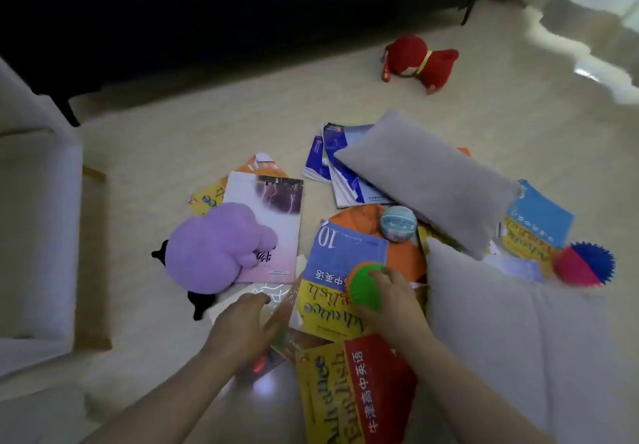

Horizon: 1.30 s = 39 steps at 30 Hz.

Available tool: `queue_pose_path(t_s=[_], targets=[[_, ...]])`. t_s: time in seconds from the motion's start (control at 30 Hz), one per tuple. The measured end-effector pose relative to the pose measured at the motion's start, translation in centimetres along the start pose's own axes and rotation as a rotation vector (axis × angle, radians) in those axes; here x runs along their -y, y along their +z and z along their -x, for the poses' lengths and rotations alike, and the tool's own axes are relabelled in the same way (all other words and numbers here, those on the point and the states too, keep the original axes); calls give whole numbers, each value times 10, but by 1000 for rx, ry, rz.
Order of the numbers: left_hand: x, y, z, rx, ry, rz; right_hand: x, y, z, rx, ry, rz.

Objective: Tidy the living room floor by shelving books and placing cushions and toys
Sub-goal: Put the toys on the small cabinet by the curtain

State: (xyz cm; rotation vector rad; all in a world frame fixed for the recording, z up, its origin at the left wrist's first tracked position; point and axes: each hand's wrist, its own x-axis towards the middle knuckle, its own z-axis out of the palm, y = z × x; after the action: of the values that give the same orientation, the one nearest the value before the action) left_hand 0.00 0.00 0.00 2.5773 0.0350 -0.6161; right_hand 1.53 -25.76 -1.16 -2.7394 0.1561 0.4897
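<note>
I note my right hand curled round the green spiky rubber ball, ball beyond knuckles; left hand flat, fingers straight.

A pale, glossy floor lies strewn with books, cushions and toys between a dark sofa and a white armchair, both standing on it. A red plush toy lies alone near the sofa, well apart from the heap. At centre, blue-and-white books fan out under a grey cushion; a second grey cushion rests at near right. A purple plush toy lies partly on a pink lightning-cover book, partly on the floor. A yellow-and-red dictionary lies nearest the camera, a pink-and-blue spiky ball at far right
</note>
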Motion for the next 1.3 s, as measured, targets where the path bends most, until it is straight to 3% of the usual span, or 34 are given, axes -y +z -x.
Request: queue_pose_path(t_s=[0.23, 0.4, 0.7, 1.0, 1.17, 1.3], targets=[[22, 40, -46, -119, 137, -10, -21, 51, -33, -40, 43, 123], [26, 28, -55, -190, 105, -15, -14, 51, -31, -121, 27, 120], [65, 1, -98, -375, -6, -151, 35, 47, -28, -206, -111, -157], [93, -14, -140, -262, -164, -214, 56, 51, -31, -254, -222, -243], [107, -16, -152, -315, -178, -369, 58, 54, -36, -247, -246, -248], [110, -11, -155, -334, -203, -330, 59, 56, -39, -261, -237, -255]])
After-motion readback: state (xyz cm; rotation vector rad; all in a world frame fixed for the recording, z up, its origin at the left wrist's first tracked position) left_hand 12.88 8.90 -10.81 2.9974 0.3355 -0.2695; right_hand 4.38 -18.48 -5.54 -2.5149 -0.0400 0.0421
